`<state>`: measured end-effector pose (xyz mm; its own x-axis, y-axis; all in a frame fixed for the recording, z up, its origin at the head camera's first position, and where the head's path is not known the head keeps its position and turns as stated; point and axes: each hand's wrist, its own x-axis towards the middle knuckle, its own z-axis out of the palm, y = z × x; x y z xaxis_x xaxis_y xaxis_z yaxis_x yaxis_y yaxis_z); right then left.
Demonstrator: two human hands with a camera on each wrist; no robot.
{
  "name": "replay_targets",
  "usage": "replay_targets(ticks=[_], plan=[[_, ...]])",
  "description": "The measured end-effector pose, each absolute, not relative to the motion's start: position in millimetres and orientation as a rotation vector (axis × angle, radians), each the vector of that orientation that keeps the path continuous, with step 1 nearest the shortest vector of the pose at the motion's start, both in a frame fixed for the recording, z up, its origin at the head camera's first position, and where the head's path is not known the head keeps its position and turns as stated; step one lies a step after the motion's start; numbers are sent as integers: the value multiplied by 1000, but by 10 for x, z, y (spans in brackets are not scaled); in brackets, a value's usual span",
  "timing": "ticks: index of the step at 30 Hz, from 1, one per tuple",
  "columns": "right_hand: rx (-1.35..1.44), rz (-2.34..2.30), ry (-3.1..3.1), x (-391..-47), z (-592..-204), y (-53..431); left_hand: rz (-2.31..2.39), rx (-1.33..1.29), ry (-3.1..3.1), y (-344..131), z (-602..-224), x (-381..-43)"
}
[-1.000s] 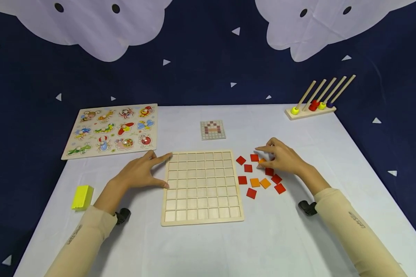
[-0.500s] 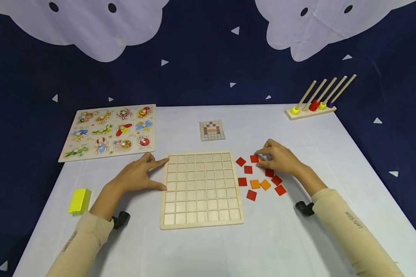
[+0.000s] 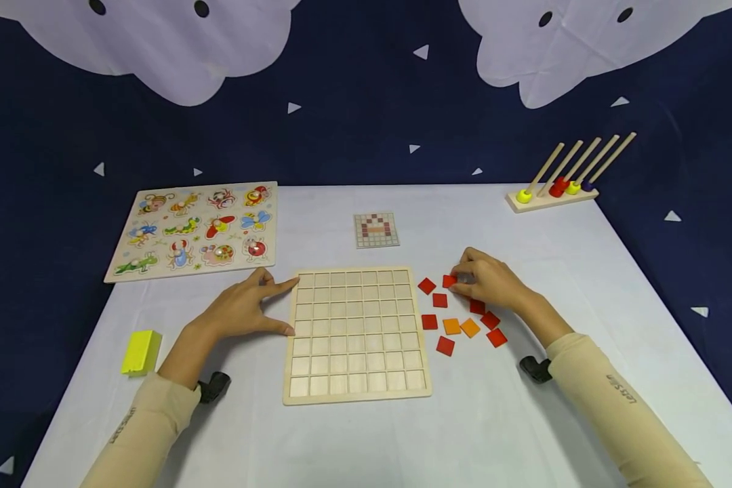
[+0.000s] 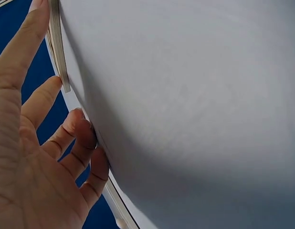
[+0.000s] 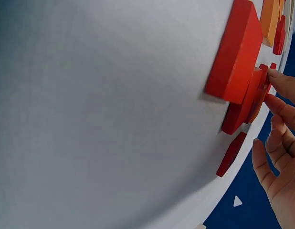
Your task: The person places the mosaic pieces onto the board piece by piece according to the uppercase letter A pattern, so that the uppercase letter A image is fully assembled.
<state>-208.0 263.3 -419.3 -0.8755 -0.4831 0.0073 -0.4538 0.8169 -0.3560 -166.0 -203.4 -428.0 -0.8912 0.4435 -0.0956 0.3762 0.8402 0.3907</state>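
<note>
In the head view, a square wooden grid board (image 3: 356, 270) lies on the white table. My left hand (image 3: 239, 308) touches its left edge with spread thumb and index finger, and the board's edge (image 4: 57, 45) shows beside the fingers in the left wrist view. To the board's right, my right hand (image 3: 491, 280) reaches down among loose square tiles. Its thumb and index finger pinch an orange tile (image 5: 256, 109), visible as a sliver in the right wrist view but hidden by the hand from above. A red tile (image 3: 448, 281) lies against the fingertips.
Several red tiles (image 3: 445, 346) and orange tiles (image 3: 451, 327) are scattered close by. A small pattern card (image 3: 376, 230) lies behind the board. An insect puzzle (image 3: 195, 227) is back left, a yellow block (image 3: 141, 352) front left, and a peg stand with beads (image 3: 552, 198) back right.
My right thumb and index finger have drawn closer together around the orange tile, which was partly visible between them before. The left hand still rests at the board's edge.
</note>
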Motion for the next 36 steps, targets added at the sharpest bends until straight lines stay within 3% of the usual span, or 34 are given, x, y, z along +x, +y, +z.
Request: replay_targets(ticks=[16, 36], plan=[[-779, -615, 2909, -2130, -4106, 2522, 591, 617, 2812, -2022, -4263, -1690], [-1000, -650, 2803, -2238, -3990, 1838, 593, 598, 2807, -2028, -4279, -1692]])
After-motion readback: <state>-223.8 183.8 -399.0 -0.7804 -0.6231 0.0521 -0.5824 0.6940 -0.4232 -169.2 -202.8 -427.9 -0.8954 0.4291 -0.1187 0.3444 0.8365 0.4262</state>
